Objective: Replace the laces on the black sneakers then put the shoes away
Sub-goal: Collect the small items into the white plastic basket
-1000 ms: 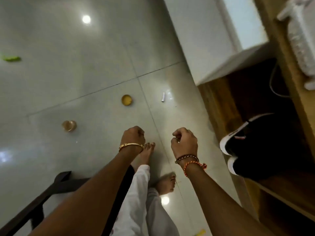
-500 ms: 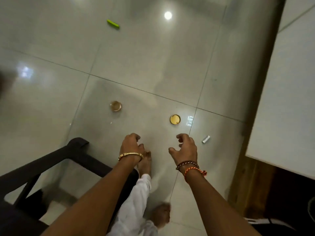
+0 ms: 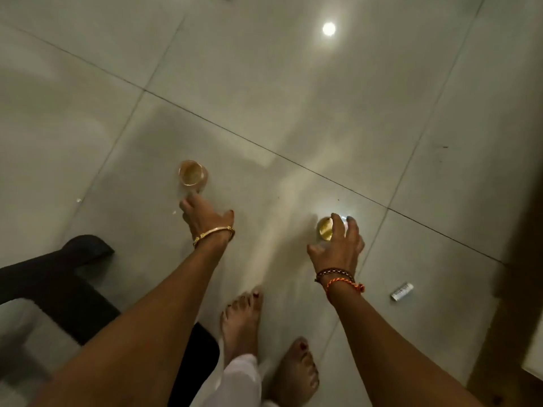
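Observation:
No sneakers or laces show in the head view now. My left hand (image 3: 202, 218), with a gold bangle on the wrist, is stretched out with spread fingers just short of a small clear jar (image 3: 192, 175) that stands on the tiled floor. My right hand (image 3: 338, 245), with thread bracelets on the wrist, hovers with spread fingers over a round gold lid (image 3: 324, 228) lying flat on the floor. Neither hand holds anything. My bare feet (image 3: 244, 321) stand below the hands.
A black chair (image 3: 55, 277) stands at the lower left. A small white tube (image 3: 402, 291) lies on the floor to the right. A dark wooden cabinet edge (image 3: 511, 304) runs down the right side. A bright ceiling light reflects off the glossy tiles.
The view swung left, away from the shelf with the black sneakers. Both hands opened from loose fists and reached down toward the jar and the gold lid.

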